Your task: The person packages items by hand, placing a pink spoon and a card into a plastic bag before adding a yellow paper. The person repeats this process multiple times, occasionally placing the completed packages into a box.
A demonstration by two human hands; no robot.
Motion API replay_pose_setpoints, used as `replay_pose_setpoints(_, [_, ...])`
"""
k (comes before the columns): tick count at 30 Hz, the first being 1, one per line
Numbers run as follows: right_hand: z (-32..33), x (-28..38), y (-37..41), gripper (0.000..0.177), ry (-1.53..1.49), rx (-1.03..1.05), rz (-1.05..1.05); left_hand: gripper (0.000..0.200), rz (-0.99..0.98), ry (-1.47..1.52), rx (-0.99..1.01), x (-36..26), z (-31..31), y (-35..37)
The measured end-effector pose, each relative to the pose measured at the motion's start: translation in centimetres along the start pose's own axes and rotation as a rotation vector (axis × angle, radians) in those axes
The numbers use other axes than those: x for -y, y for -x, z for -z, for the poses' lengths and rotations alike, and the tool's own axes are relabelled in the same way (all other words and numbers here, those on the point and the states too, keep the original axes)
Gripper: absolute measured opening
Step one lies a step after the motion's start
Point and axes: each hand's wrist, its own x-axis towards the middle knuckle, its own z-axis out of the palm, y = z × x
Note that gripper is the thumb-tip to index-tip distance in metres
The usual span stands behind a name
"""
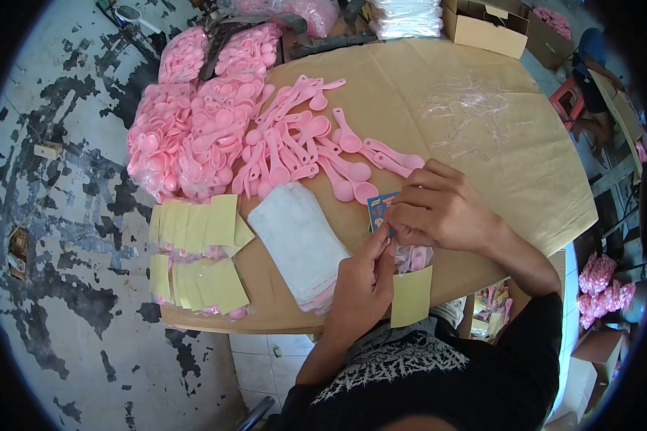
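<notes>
Brown-papered tabletop: near its front edge, left hand and right hand together pinch a small blue card, half hidden by fingers. Loose pink spoons, yellow card stacks and clear bags crowd alongside.

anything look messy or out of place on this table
Mostly orderly. Clear plastic strips lie scattered across the far right of the brown paper, and one yellow sheet seems to hang over the near edge. Left hand and right hand pinch a blue card.

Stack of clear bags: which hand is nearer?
Left. The left hand is beside the stack of clear bags, at its right edge; the right hand is farther right, past the small blue card.
</notes>
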Motion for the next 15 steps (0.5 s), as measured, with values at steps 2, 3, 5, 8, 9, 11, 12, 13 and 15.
replay_pose_setpoints(2, [-0.1, -0.1, 0.1, 0.018, -0.125, -0.058, -0.066, 0.036, -0.039, -0.06, -0.012, -0.6, 0.3, 0.0])
replay_pose_setpoints(3, [-0.1, -0.1, 0.2, 0.018, -0.186, -0.087, -0.101, 0.035, -0.082, -0.052, -0.029, -0.8, 0.4, 0.1])
replay_pose_setpoints(5, [0.6, 0.0, 0.1, 0.016, -0.332, -0.104, -0.162, 0.035, -0.13, -0.003, -0.035, -0.8, 0.4, 0.1])
replay_pose_setpoints(8, [2.2, 0.3, 0.0, 0.01, -0.52, -0.14, -0.237, 0.035, -0.173, 0.152, 0.002, -0.7, 0.2, 0.1])
replay_pose_setpoints(9, [2.7, 0.3, 0.0, 0.008, -0.578, -0.154, -0.257, 0.035, -0.206, 0.228, 0.018, -0.9, 0.0, 0.0])
replay_pose_setpoints(11, [3.8, -0.7, 0.6, 0.006, -0.635, -0.29, -0.387, 0.036, -0.222, 0.367, 0.029, -1.1, -0.1, 0.0])
replay_pose_setpoints(12, [4.5, -1.4, 1.1, 0.005, -0.662, -0.359, -0.45, 0.036, -0.207, 0.429, 0.025, -1.2, -0.1, 0.2])
replay_pose_setpoints(13, [5.5, -2.2, 1.6, 0.004, -0.762, -0.393, -0.484, 0.037, -0.192, 0.491, 0.021, -1.2, -0.1, 0.2])
replay_pose_setpoints(15, [7.4, -4.3, 3.4, 0.004, -0.875, -0.346, -0.533, 0.036, -0.174, 0.581, -0.001, -1.3, 0.1, 0.2])
